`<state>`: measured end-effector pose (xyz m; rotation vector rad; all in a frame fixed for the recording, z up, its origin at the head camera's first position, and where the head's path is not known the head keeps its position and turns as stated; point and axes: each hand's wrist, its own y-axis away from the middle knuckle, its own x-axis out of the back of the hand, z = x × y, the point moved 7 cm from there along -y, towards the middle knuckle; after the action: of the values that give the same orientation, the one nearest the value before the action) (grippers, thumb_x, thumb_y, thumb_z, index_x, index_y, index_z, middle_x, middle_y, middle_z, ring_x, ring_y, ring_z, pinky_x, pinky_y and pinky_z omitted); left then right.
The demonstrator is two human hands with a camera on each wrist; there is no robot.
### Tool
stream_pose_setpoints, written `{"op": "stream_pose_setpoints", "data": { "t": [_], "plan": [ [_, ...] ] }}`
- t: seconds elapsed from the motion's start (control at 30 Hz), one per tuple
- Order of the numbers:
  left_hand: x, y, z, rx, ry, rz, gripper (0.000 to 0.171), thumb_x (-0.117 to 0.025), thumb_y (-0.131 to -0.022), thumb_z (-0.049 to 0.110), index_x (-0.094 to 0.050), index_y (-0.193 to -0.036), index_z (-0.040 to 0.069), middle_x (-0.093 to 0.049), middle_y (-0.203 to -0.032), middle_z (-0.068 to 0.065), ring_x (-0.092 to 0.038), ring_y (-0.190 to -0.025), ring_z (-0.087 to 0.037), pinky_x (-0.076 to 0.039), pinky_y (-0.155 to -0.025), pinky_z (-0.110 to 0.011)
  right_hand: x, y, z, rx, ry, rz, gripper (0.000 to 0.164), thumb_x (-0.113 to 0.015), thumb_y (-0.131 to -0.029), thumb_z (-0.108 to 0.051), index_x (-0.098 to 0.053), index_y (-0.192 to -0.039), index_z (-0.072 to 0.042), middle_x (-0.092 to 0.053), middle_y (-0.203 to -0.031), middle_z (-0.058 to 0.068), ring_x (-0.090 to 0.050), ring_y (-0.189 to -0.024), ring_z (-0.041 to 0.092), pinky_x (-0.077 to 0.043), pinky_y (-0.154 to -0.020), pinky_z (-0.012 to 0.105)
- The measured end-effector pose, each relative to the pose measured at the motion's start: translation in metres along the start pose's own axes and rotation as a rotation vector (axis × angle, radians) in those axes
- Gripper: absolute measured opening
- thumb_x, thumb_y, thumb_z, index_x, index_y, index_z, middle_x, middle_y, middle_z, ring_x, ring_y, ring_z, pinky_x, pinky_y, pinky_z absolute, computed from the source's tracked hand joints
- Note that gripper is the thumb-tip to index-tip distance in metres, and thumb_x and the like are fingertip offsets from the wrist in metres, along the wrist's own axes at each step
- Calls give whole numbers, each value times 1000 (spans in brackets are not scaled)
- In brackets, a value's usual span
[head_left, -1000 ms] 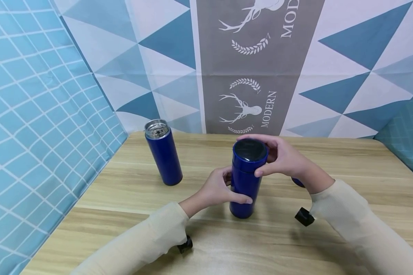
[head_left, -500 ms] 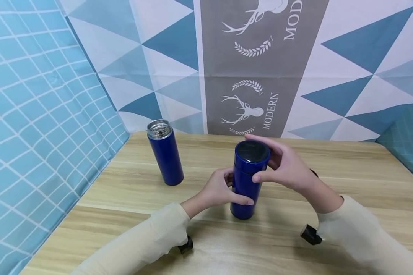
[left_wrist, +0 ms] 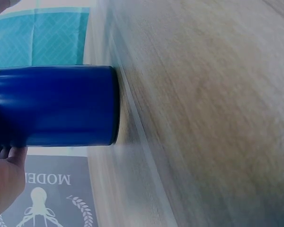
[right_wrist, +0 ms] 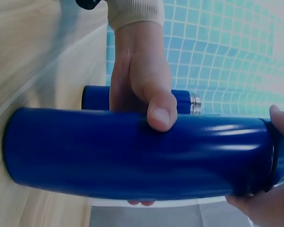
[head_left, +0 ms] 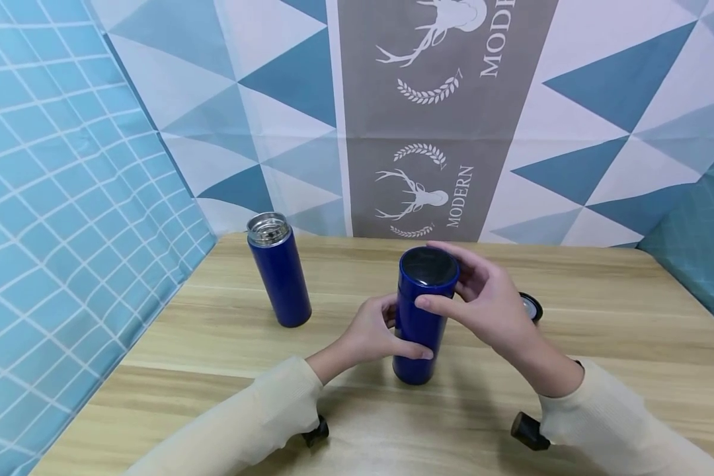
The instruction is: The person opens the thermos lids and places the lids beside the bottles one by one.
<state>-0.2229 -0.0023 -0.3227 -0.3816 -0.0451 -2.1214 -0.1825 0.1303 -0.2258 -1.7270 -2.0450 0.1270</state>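
Observation:
A blue vacuum flask (head_left: 418,320) stands upright on the wooden table. Its blue lid (head_left: 430,266) with a shiny black top sits on the body. My left hand (head_left: 369,330) grips the body around the middle, thumb across the front. With fingers and thumb curled round the lid's side, my right hand (head_left: 490,301) holds it from the right. In the right wrist view a narrow dark seam shows between lid and flask body (right_wrist: 109,151). The left wrist view shows the lower body (left_wrist: 52,106) and its dark base rim close to the tabletop.
A second blue flask (head_left: 282,281), lidless with a silver threaded mouth, stands back left on the table (head_left: 214,390). Behind my right wrist lies a round dark-rimmed lid (head_left: 532,307), partly hidden. Patterned cloth walls (head_left: 419,119) border the table's back and left.
My right hand has turned around the lid, its thumb sliding left across the front. The loose lid behind that wrist shows more. My left hand and the flask stay about where they were.

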Motion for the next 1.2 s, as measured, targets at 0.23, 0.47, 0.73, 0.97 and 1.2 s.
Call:
{"op": "stream_pose_setpoints", "data": {
  "t": [0.23,0.47,0.73,0.97,1.2],
  "plan": [
    [0,0,-1,-8,6,0,61,-86,-65,10,-61,-121,13,-70,-117,-5,-68,-101,-8,-54,-91,-25,0,-4,5,-7,-39,-68,65,-77,-79,-5,-50,-137,-9,-56,-135,19,-63,-116,22,-51,-94,17],
    [0,2,-1,4,4,1,61,-86,-66,11,-61,-122,13,-70,-117,-5,-68,-100,-7,-54,-92,-26,2,-9,6,31,-45,-141,64,-77,-78,-3,-50,-136,-4,-56,-134,20,-64,-113,19,-52,-95,19],
    [0,0,0,-3,-1,-5,62,-85,-66,11,-61,-123,13,-70,-118,-5,-68,-100,-8,-54,-93,-30,5,-14,8,72,-74,-228,65,-76,-79,-1,-47,-137,2,-59,-130,18,-65,-112,21,-52,-95,21],
    [0,0,1,-20,-6,-6,62,-85,-67,12,-60,-123,11,-70,-117,-8,-68,-101,-10,-54,-95,-35,6,-19,10,85,-112,-285,66,-75,-78,2,-44,-136,7,-60,-130,15,-64,-114,22,-52,-96,24],
    [0,0,-1,-14,-13,-7,63,-85,-67,12,-60,-124,12,-69,-118,-7,-68,-101,-10,-54,-94,-32,6,-24,12,111,-120,-344,64,-74,-80,1,-45,-137,5,-61,-130,13,-63,-115,22,-52,-97,24]
  ]
}}
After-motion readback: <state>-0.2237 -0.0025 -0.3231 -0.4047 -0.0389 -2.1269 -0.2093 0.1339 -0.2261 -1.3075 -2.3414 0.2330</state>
